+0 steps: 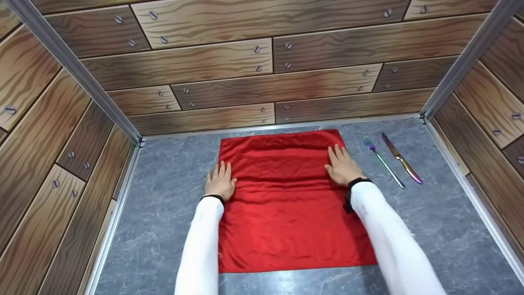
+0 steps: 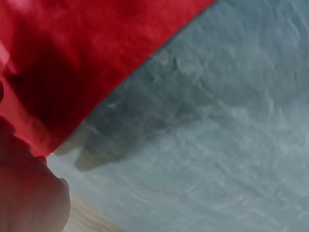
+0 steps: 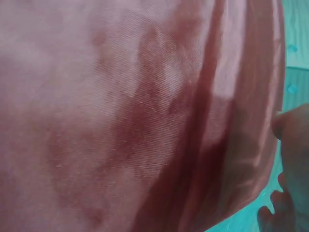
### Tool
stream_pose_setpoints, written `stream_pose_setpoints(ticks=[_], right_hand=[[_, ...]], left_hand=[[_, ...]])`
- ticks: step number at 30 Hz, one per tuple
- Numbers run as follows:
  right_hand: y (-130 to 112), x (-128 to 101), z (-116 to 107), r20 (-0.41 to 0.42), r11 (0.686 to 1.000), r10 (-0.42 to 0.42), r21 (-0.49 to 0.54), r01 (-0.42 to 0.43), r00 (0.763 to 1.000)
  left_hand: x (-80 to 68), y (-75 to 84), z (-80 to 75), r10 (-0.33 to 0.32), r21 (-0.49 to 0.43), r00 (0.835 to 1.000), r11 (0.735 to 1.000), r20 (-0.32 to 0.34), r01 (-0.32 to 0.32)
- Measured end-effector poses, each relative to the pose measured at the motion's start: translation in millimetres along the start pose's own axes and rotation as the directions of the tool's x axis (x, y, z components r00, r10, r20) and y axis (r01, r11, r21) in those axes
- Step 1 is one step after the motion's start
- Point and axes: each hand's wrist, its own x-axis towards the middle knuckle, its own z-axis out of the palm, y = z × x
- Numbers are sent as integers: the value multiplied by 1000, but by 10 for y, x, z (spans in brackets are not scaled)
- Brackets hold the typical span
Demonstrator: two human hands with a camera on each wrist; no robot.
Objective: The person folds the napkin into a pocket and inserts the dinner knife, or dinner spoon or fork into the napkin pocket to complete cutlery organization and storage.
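Note:
A square red cloth (image 1: 282,205) lies spread on the grey tabletop, with ripples across its upper half. My left hand (image 1: 221,181) rests at its left edge, fingers extended and slightly apart. Along the right edge, my right hand (image 1: 342,167) touches the fabric with straight fingers. In the left wrist view, part of the left hand (image 2: 31,195) shows at the lower left beside the red cloth (image 2: 82,53). Fingers of the right hand (image 3: 295,154) appear at the right border of the right wrist view, near folds in the cloth (image 3: 130,111).
Right of the cloth lie a rainbow-coloured fork (image 1: 383,162) and a matching table knife (image 1: 402,159), side by side. Wood-patterned panels (image 1: 229,92) with metal edging wall in the grey tabletop (image 1: 163,229) at the back and both sides.

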Motion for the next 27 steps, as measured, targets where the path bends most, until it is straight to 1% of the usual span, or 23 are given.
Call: stream_pose_setpoints(ticks=[2, 4, 6, 7, 9, 12, 14, 16, 19, 21, 22, 24, 26, 27], right_hand=[[27, 13, 14, 89, 998, 55, 2, -55, 995], [53, 11, 29, 151, 995, 97, 4, -99, 984], [78, 14, 38, 181, 992, 121, 5, -124, 976], [88, 17, 44, 181, 992, 123, 7, -127, 976], [99, 30, 45, 161, 992, 123, 16, -127, 979], [94, 58, 16, 98, 989, 121, 68, -128, 988], [98, 97, -24, 42, 982, 136, 123, -140, 990], [101, 141, -65, -7, 969, 158, 193, -153, 987], [124, 213, -112, -45, 940, 192, 294, -171, 980], [142, 257, -135, -42, 910, 210, 373, -179, 977], [150, 277, -145, -33, 891, 220, 415, -187, 975], [164, 306, -174, -1, 849, 248, 481, -217, 969], [167, 337, -203, 35, 804, 277, 539, -251, 960], [166, 348, -221, 50, 788, 291, 555, -268, 956]], left_hand=[[11, -34, 50, -17, 7, 999, 1000, 28, 17], [12, -65, 75, -24, 19, 998, 1000, 51, 23], [16, -73, 63, -32, 25, 997, 999, 67, 30], [21, -67, 40, -38, 25, 996, 999, 78, 36], [29, -38, -15, -52, -3, 995, 999, 79, 52], [52, 11, -107, -86, -90, 995, 992, 55, 91], [77, 43, -178, -116, -162, 993, 980, 17, 117], [105, 60, -237, -155, -222, 988, 964, -25, 146], [151, 68, -299, -218, -284, 972, 940, -83, 187], [189, 68, -333, -259, -328, 960, 921, -105, 212], [208, 69, -348, -279, -353, 955, 908, -103, 227], [246, 73, -384, -311, -405, 947, 878, -78, 255], [289, 83, -422, -327, -463, 944, 845, -52, 267], [309, 90, -440, -331, -490, 943, 828, -37, 271]])
